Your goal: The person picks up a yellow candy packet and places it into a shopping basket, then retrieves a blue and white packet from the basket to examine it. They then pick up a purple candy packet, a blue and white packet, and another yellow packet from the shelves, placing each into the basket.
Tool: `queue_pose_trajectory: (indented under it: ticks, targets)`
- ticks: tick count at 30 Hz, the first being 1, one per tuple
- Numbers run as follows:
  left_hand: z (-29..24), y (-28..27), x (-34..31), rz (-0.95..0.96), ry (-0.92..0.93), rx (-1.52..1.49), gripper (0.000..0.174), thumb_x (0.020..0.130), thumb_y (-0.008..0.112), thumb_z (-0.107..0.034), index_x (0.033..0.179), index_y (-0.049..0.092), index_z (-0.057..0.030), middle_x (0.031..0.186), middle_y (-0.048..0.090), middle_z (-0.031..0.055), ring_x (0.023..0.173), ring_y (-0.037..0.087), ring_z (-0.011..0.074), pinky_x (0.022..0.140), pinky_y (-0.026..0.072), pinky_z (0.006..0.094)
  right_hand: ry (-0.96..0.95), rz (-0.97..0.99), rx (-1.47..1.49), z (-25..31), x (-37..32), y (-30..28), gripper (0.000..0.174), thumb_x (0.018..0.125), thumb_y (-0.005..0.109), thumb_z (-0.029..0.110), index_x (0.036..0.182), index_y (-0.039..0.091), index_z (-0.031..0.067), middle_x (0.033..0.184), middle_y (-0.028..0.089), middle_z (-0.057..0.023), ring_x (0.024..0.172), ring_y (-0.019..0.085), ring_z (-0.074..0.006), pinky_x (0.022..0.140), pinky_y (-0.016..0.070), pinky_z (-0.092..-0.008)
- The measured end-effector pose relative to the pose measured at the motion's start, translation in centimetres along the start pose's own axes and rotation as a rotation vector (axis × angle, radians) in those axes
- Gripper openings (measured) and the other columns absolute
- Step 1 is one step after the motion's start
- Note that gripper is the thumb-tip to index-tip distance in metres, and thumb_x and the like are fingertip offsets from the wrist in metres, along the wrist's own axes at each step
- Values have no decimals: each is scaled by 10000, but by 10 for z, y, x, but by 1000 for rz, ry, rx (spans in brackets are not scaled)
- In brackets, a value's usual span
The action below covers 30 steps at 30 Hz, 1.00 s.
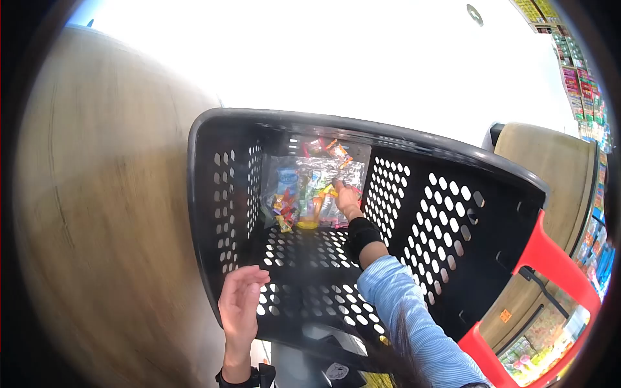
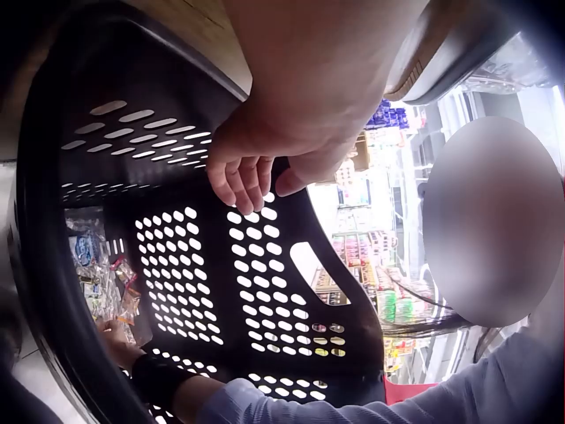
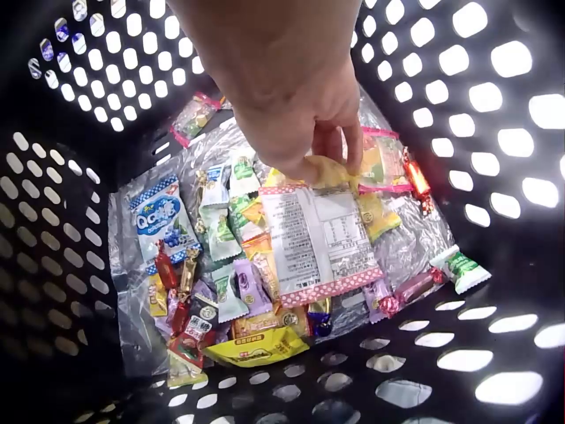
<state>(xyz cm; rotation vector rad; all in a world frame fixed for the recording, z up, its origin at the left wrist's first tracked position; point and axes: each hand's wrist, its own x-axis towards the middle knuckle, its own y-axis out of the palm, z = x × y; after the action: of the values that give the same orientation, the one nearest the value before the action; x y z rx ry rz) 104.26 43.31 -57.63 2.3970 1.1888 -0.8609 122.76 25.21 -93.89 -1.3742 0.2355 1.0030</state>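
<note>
Deep in a black shopping basket [image 1: 310, 258], my right hand [image 1: 348, 197] pinches a yellow candy packet [image 3: 328, 173] between thumb and fingertips. Just below those fingers lies a clear-backed packet with pink checked ends [image 3: 318, 243]. Around them, wrapped candies are spread over a crinkled clear plastic bag [image 3: 141, 327]. Among these are a blue QQ gummy packet [image 3: 161, 221], a bright yellow packet [image 3: 258, 348] and a green-and-white candy [image 3: 463, 269]. My left hand [image 1: 240, 297] hovers by the basket's near left side, fingers loosely bent and holding nothing; it also shows in the left wrist view.
Slotted walls surround the candies, and a red handle [image 1: 563, 258] curves off the basket's right side. A wood-look surface [image 1: 110, 194] runs along the left. Stocked shelves [image 1: 582, 84] stand at the far right, beside a wood-faced counter [image 1: 543, 161].
</note>
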Motion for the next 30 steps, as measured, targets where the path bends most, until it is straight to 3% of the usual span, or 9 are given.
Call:
queue_pose_trajectory:
  ticks: [2, 5, 9, 10, 13, 17, 21, 25, 30]
  targets:
    - [-5, 3, -9, 5, 2, -21, 214, 835, 448, -2, 1045, 473, 29, 944, 554, 109, 888, 535, 159, 829, 412, 278, -22, -99, 75, -2, -9, 1, 266, 691, 504, 8, 951, 480, 60, 783, 561, -224, 862, 533, -374, 761, 420, -408]
    - [-22, 8, -28, 18, 40, -16, 215, 836, 452, 0, 1048, 475, 23, 949, 554, 103, 891, 537, 156, 826, 410, 270, 51, 24, 294, 22, -44, -46, 244, 656, 543, -7, 883, 472, 52, 782, 555, -213, 818, 530, -377, 740, 418, -397]
    - [-65, 21, -62, 37, 61, -57, 213, 839, 450, -3, 1050, 476, 18, 956, 559, 107, 890, 545, 156, 815, 412, 260, 113, 83, 526, 49, -88, -81, 241, 649, 550, -55, 834, 450, 65, 688, 536, -137, 660, 549, -258, 596, 443, -360]
    - [-78, 24, -71, 44, 70, -45, 210, 841, 453, -7, 1048, 475, 18, 955, 561, 106, 891, 545, 155, 815, 411, 259, 22, 43, 672, 37, -86, -57, 263, 660, 532, -91, 840, 437, 76, 638, 508, -71, 606, 529, -184, 525, 444, -325]
    - [-108, 29, -99, 65, 129, -58, 198, 846, 464, -31, 1041, 481, 4, 957, 567, 97, 891, 545, 142, 810, 412, 257, 189, 138, 1060, 89, -141, -128, 240, 665, 562, -33, 838, 445, 84, 668, 529, -71, 529, 517, -174, 501, 441, -281]
    - [-148, 33, -142, 84, 230, -37, 190, 839, 479, -36, 1025, 495, 1, 964, 563, 85, 886, 551, 138, 792, 424, 254, 162, 223, 1438, 155, -230, -238, 250, 725, 510, -46, 921, 427, 85, 837, 539, -54, 705, 538, -132, 540, 455, -244]
    - [-180, 31, -182, 59, 309, 76, 184, 832, 498, -49, 1009, 506, 2, 969, 548, 75, 887, 543, 136, 772, 428, 247, -167, 367, 1654, 197, -338, -352, 233, 760, 464, -54, 958, 419, 62, 920, 535, -74, 827, 550, -144, 677, 475, -234]
    - [-223, 30, -237, 128, 359, 102, 201, 835, 498, -51, 1032, 485, -12, 963, 542, 45, 898, 519, 110, 776, 406, 231, -364, 387, 1661, 224, -439, -439, 255, 751, 514, -63, 955, 414, 54, 890, 534, -56, 790, 552, -119, 653, 454, -217]
    - [-270, 38, -307, 215, 467, -95, 205, 805, 556, -50, 986, 480, 8, 915, 550, 58, 846, 536, 105, 749, 434, 233, -627, 405, 1627, 243, -538, -488, 287, 743, 546, -52, 974, 418, 61, 928, 529, -40, 858, 526, -119, 718, 439, -243]
